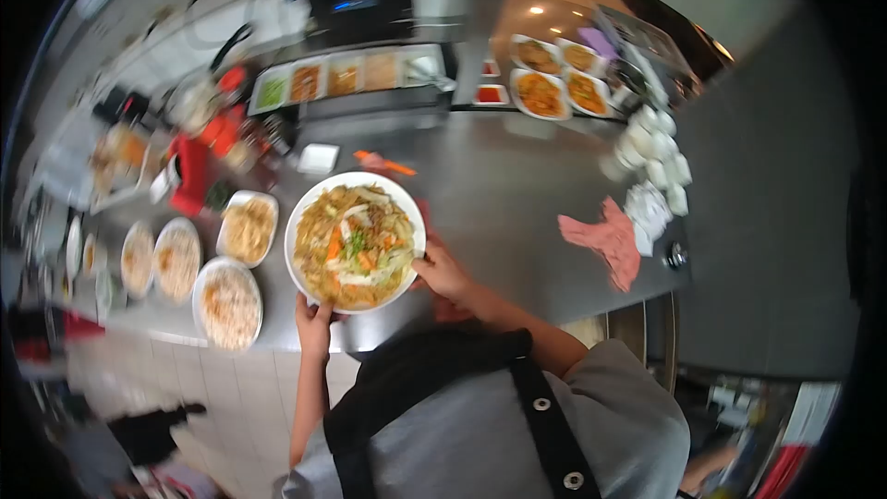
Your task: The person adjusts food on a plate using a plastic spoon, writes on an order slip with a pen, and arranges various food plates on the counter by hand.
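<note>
A large round white bowl (294, 268) is held level in front of me over the counter's near edge. It is full of noodles (319, 249) with cabbage, carrot pieces and chopped green onion on top. My left hand (314, 322) grips its near rim, thumb on top. At the right rim, my right hand (445, 270) has hold of the bowl with the fingers partly hidden beneath. A reddish cloth shows beside my right hand, partly covered by the bowl. Just beyond the bowl lie an orange-handled utensil (397, 167) and a small white dish (319, 159).
Left of the bowl stand oval plates of rice (231, 305) and a dish of pale yellow food (248, 226). Topping trays (342, 79) line the back. Several filled plates (540, 95) sit back right. A pink cloth (610, 245) lies right. Another person (152, 434) is at lower left.
</note>
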Demonstrator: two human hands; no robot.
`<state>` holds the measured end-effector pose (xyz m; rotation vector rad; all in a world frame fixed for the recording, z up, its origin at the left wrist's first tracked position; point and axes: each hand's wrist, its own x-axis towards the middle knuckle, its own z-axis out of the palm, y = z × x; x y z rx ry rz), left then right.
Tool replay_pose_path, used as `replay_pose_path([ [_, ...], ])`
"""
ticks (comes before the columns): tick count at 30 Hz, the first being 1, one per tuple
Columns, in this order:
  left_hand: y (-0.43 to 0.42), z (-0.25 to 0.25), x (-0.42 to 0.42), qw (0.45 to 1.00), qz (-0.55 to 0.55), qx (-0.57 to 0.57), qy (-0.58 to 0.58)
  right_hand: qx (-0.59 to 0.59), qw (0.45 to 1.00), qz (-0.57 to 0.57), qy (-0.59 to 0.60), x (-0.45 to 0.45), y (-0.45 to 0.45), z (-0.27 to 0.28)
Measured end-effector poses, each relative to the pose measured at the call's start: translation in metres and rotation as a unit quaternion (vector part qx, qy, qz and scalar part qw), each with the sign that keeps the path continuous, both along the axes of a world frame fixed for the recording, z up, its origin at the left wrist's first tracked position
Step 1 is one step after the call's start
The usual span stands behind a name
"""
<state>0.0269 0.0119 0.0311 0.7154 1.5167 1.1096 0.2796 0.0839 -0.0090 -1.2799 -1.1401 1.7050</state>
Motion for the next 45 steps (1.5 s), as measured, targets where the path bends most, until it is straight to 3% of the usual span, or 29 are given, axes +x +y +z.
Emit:
replay_pose_path([
  [2,0.015,0.014,0.017,0.998,-0.054,0.014,-0.006,-0.005,0.999,-0.047,0.003,0.025,-0.004,0.016],
  [5,0.046,0.026,0.058,0.988,-0.15,0.025,-0.03,0.145,0.98,-0.123,-0.061,0.079,-0.012,0.007],
  [6,0.057,0.019,0.071,0.978,-0.197,0.027,-0.056,0.044,0.986,-0.163,0.004,0.096,-0.019,0.019],
  [7,0.059,0.013,0.091,0.975,-0.216,0.039,-0.037,0.012,0.979,-0.202,0.032,0.113,-0.03,0.042],
  [9,0.074,0.022,0.117,0.946,-0.274,0.071,0.159,-0.014,0.962,-0.268,0.058,0.137,-0.036,0.048],
  [10,0.078,0.018,0.126,0.902,-0.316,0.177,0.234,-0.012,0.955,-0.293,0.048,0.15,-0.037,0.035],
  [12,0.093,0.0,0.14,0.762,-0.374,0.374,0.374,0.011,0.928,-0.37,0.037,0.171,-0.035,0.007],
  [14,0.089,-0.002,0.146,0.69,-0.504,0.332,0.399,0.02,0.917,-0.399,0.004,0.196,-0.032,0.003],
  [16,0.083,-0.058,0.136,0.643,-0.504,0.386,0.429,0.036,0.891,-0.451,0.044,0.213,-0.026,-0.011],
  [17,0.08,-0.039,0.135,0.616,-0.501,0.382,0.472,0.021,0.883,-0.468,0.028,0.226,-0.021,-0.02],
  [18,0.083,-0.042,0.132,0.649,-0.448,0.418,0.451,0.005,0.873,-0.487,0.012,0.237,-0.016,-0.028],
  [21,0.083,-0.057,0.111,0.736,-0.402,0.376,0.394,0.015,0.832,-0.552,0.055,0.254,0.002,-0.025],
  [24,0.073,-0.043,0.096,0.775,-0.341,0.334,0.415,0.013,0.803,-0.588,0.094,0.264,0.02,-0.032],
  [27,0.059,-0.016,0.084,0.866,-0.338,0.234,0.285,0.027,0.782,-0.608,0.139,0.274,0.039,-0.034],
  [30,0.04,0.007,0.08,0.947,-0.205,0.178,0.172,0.036,0.78,-0.602,0.171,0.298,0.057,-0.045],
  [33,0.039,0.026,0.073,0.942,-0.088,0.2,0.256,0.024,0.8,-0.58,0.15,0.292,0.06,-0.048],
  [34,0.045,0.012,0.063,0.903,-0.148,0.261,0.309,0.017,0.808,-0.57,0.149,0.28,0.063,-0.049],
  [35,0.043,-0.002,0.06,0.877,-0.171,0.244,0.376,0.009,0.814,-0.561,0.146,0.272,0.062,-0.048],
  [36,0.037,-0.015,0.06,0.848,-0.193,0.225,0.44,-0.013,0.903,-0.417,0.098,0.275,0.065,-0.074],
  [38,0.033,-0.014,0.063,0.835,-0.234,0.214,0.45,0.02,0.946,-0.323,-0.031,0.174,0.066,0.053],
  [39,0.031,-0.013,0.065,0.828,-0.254,0.209,0.455,0.089,0.959,-0.265,-0.054,0.139,0.075,0.105],
  [40,0.036,-0.007,0.064,0.808,-0.285,0.276,0.435,0.183,0.963,-0.189,-0.055,0.127,0.098,0.127],
  [41,0.038,-0.002,0.063,0.784,-0.316,0.338,0.413,0.316,0.924,-0.161,-0.141,0.107,0.113,0.172],
  [42,0.039,0.003,0.066,0.738,-0.354,0.358,0.45,0.389,0.902,-0.148,-0.113,0.085,0.127,0.221],
  [43,0.041,0.008,0.075,0.688,-0.391,0.374,0.484,0.547,0.81,-0.152,-0.15,0.068,0.147,0.26],
  [45,0.045,0.003,0.072,0.606,-0.462,0.339,0.552,0.619,0.776,-0.109,-0.052,0.038,0.18,0.331],
])
